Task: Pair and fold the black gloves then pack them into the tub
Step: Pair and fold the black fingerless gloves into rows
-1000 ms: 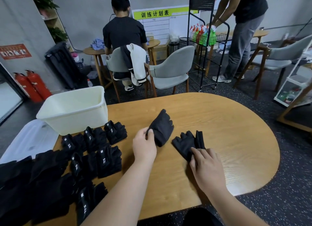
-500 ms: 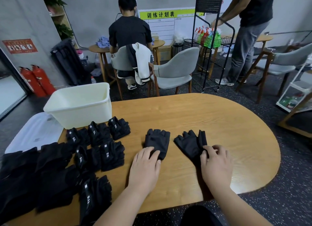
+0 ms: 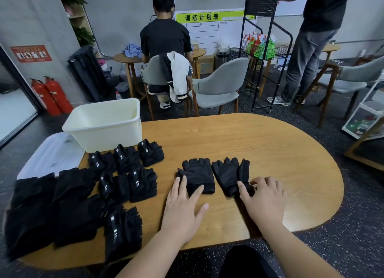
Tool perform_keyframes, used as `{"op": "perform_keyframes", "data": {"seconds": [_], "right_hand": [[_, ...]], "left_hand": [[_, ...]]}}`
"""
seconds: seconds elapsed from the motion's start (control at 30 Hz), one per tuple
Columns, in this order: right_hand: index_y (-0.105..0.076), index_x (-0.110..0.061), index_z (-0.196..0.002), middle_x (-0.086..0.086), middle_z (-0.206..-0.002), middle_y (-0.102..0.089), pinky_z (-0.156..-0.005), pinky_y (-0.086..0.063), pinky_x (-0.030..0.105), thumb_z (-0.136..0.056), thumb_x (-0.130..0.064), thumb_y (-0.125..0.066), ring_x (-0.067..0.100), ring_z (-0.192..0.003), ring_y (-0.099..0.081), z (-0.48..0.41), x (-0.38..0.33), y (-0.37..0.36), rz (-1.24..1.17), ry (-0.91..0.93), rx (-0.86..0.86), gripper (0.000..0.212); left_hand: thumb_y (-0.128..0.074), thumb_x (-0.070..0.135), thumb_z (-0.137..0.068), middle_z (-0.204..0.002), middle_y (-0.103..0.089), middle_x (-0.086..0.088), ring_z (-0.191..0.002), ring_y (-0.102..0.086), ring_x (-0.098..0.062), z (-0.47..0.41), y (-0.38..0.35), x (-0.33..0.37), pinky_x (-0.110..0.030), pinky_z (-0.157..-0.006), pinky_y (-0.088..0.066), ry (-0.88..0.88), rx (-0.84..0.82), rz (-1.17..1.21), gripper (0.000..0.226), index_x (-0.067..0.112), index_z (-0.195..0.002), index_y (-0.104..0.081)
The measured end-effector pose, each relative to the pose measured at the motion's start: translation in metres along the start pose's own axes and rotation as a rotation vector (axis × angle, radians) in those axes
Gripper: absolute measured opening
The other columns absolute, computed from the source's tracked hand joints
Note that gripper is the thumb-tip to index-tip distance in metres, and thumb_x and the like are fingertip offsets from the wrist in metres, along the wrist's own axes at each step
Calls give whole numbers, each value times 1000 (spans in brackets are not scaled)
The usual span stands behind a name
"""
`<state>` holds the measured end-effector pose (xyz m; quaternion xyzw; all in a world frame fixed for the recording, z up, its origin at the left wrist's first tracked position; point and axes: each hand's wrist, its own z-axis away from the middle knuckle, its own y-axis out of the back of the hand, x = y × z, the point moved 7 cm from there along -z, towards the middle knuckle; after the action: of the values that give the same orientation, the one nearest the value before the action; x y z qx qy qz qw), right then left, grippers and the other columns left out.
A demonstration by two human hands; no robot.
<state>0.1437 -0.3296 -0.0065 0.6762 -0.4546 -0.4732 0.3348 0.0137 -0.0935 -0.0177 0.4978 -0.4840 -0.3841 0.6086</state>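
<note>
Left glove [image 3: 198,174]: flat on the bench [image 3: 270,148], in front of the person; long axis runs near to far, finger stubs toward the far edge, cuff toward the person.
Right glove [image 3: 227,174]: just beside the left glove and not overlapping it; finger stubs also point away, thumb on its right side, long axis slanted a little.
Left hand [image 3: 182,211]: grip apart, fingers straight and spread, fingertips resting on the left glove's cuff, palm over bare wood.
Right hand [image 3: 265,200]: grip closed on the right glove's cuff corner, thumb on the cloth and fingers curled at its right edge.
Folded pairs [image 3: 133,173]: in rows left of the hands, white lettering on their cuffs, cuffs mostly toward the far left.
Loose gloves [image 3: 41,211]: a dark heap at the bench's near-left end.
Tub [image 3: 104,128]: cream, open top, at the far-left corner behind the folded pairs; no gloves visible inside.
Lid [image 3: 49,153]: pale, lying flat left of the tub.
Surface: oval, light wood grain.
Room: dark speckled floor [image 3: 342,246]; grey chairs [image 3: 218,84]; black wire rack [image 3: 261,55] with spray bottles; two red fire extinguishers [image 3: 52,94]; a seated person [image 3: 165,38] facing away; a standing person [image 3: 311,49] on the right.
</note>
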Motion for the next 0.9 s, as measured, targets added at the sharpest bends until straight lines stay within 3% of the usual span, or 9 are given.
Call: {"op": "perform_keyframes", "data": {"seconds": [0.17,0.37,0.53,0.6,0.67,0.8,0.9], "right_hand": [[-72,-30,-108,-4,-109,-59,-92,-43,44,-90,-88,-37,24,-108,-48,-1,0,-8,61,24,-85,69],[-70,-36,-113,-7,-111,-60,-91,-39,42,-88,-81,-50,23,-113,-47,1,-2,-7,-61,23,-177,55],[-66,-38,-112,-19,-94,-65,-90,-47,41,-90,-62,-70,21,-107,-57,1,-8,0,-259,-28,-229,32],[-66,-34,-109,-23,-88,-65,-74,-53,34,-91,-51,-76,18,-94,-66,-2,-12,5,-385,-55,-243,26],[-67,-31,-108,-18,-90,-68,-64,-50,29,-93,-37,-78,15,-88,-69,-5,-19,13,-532,-98,-256,19],[-68,-36,-104,-11,-97,-69,-72,-53,30,-96,-19,-74,10,-92,-68,-21,-46,41,-761,-104,-173,20],[-70,-28,-106,-14,-101,-62,-78,-45,12,-96,-10,-72,0,-94,-61,-29,-81,75,-681,131,6,21]], "left_hand": [[-14,74,-104,-175,22,-3,-156,34,-23,6,-4,-4,-47,-132,7,18,-20,4,66,54,-163,8],[-10,76,-103,-176,17,-2,-159,29,-22,7,-6,-6,-47,-133,2,20,3,8,71,46,-166,1],[-9,76,-103,-176,18,0,-158,29,-20,9,-4,-6,-46,-132,3,-5,1,13,69,49,-165,3],[-10,76,-103,-176,19,1,-159,29,-20,9,-4,-6,-46,-132,4,-14,-5,18,68,51,-165,4],[-11,76,-103,-176,18,2,-159,27,-20,10,-3,-5,-45,-132,5,-26,-10,18,67,52,-165,3],[-15,73,-105,-176,16,5,-160,25,-21,13,-1,-2,-47,-132,5,-74,-35,11,65,53,-164,1],[-17,73,-105,-177,11,6,-160,23,-20,15,-1,1,-47,-132,3,-121,-46,14,64,53,-164,-3]]}}
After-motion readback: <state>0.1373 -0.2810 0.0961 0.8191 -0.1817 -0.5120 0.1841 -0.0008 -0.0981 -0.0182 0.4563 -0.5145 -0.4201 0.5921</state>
